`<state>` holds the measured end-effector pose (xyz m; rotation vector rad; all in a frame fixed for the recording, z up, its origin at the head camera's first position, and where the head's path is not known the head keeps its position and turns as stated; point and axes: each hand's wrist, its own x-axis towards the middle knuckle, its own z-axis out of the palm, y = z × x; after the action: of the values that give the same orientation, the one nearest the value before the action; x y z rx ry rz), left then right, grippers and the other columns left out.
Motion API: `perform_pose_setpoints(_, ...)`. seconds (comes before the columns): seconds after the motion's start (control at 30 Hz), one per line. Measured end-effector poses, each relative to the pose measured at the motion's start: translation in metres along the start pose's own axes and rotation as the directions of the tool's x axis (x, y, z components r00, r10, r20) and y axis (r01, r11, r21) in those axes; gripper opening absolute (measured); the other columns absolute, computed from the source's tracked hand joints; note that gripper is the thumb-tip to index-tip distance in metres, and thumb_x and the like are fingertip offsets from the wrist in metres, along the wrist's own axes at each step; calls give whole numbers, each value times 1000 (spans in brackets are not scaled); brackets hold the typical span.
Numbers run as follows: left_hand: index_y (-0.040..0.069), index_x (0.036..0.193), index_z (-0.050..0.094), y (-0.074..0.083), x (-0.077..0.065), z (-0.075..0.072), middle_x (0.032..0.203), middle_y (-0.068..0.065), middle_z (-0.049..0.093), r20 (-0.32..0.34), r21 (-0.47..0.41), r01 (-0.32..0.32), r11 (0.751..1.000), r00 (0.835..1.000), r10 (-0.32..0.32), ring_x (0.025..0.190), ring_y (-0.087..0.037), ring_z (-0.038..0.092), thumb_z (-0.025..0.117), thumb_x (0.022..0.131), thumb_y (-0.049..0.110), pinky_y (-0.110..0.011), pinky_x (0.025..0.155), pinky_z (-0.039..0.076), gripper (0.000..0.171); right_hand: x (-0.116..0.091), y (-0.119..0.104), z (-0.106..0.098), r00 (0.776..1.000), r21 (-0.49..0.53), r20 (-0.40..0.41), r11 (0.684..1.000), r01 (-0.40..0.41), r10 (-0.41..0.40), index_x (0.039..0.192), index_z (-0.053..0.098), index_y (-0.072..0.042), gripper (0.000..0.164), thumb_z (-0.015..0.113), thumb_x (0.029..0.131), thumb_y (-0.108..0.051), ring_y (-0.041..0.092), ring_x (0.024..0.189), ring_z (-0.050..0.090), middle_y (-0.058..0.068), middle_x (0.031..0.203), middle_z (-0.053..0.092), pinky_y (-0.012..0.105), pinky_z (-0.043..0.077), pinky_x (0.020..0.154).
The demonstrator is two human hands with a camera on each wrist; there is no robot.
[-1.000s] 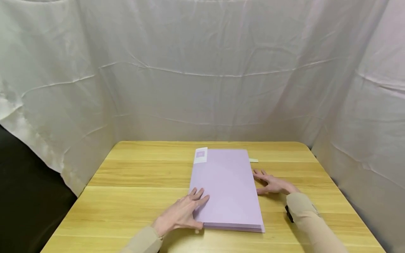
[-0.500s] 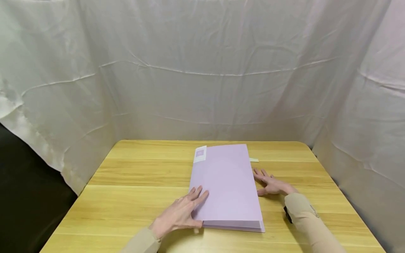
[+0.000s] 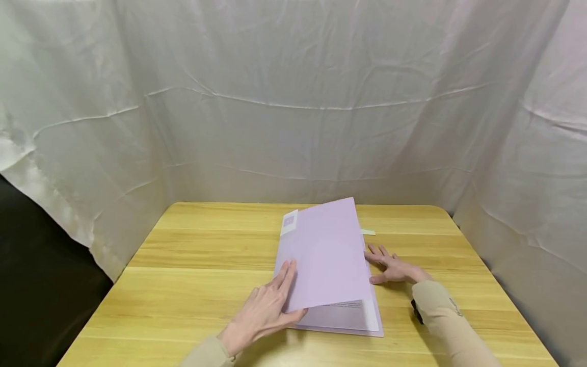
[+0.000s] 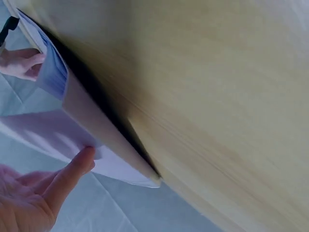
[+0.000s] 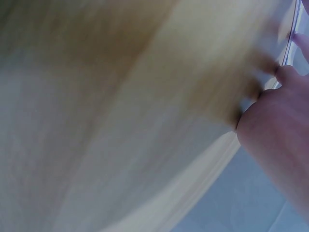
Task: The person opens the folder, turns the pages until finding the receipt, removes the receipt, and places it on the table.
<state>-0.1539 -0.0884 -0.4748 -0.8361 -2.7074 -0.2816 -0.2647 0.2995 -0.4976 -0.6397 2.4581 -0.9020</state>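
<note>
A lilac folder (image 3: 321, 265) lies on the wooden table. Its front cover is lifted, tilted up towards the left spine, and a printed sheet (image 3: 362, 318) shows beneath. My left hand (image 3: 261, 316) lies against the cover near the spine, index and middle fingers straight, the thumb at the near edge. In the left wrist view the left thumb (image 4: 72, 174) touches the folder by its spine (image 4: 106, 125); the other fingers are partly hidden. Beside the folder's right edge, my right hand (image 3: 394, 267) rests with fingers spread, touching that edge.
A pale tab (image 3: 368, 232) sticks out beyond the folder's right edge near the back. The wooden table (image 3: 206, 255) extends on both sides. Grey-white cloth (image 3: 298, 142) hangs around the table's back and sides.
The folder's cover has risen from nearly flat, its right edge swinging up and leftward, and the sheet underneath shows. My left hand has shifted slightly; the right hand has barely moved.
</note>
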Motion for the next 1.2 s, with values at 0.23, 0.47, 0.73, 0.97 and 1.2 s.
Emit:
perform_pose_setpoints(0.23,-1,158,23,4,1,-9,156,-22,44,-103,-80,17,997,994,-25,59,-15,64,60,90,63,-9,43,37,100,0,-4,0,1000,-8,0,1000,10,-10,156,26,3,90,75,89,-32,64,145,-16,39,162,-4,82,-13,109)
perform_pose_setpoints(0.47,-2,157,25,5,3,-17,149,-23,52,-166,-99,18,995,986,-35,74,-25,72,61,90,60,-17,46,47,98,0,-6,1,1000,-14,-7,1000,-3,3,156,26,2,90,75,89,-32,64,146,-14,39,162,-3,82,-12,110)
perform_pose_setpoints(0.73,-3,158,20,5,6,-28,136,-30,60,-320,-166,-19,986,947,-36,86,-37,75,56,95,54,-27,51,58,93,1,-5,1,1000,-13,-19,1000,-4,4,156,27,2,90,76,88,-31,64,146,-14,39,162,-3,81,-12,111)
perform_pose_setpoints(0.97,-3,159,19,1,9,-42,132,-31,63,-400,-188,-30,982,915,-48,67,-24,72,51,98,56,-13,48,50,90,2,-6,2,1000,-9,-22,1000,-7,7,156,27,2,92,77,87,-33,64,146,-14,39,162,-3,81,-12,111)
perform_pose_setpoints(1.2,-3,158,23,-4,10,-60,139,-28,59,-457,-218,-22,976,886,-82,54,-9,56,42,102,58,-8,47,39,85,3,-5,2,1000,-5,-18,1000,-5,5,156,26,2,93,77,87,-33,64,145,-15,39,162,-4,81,-13,110)
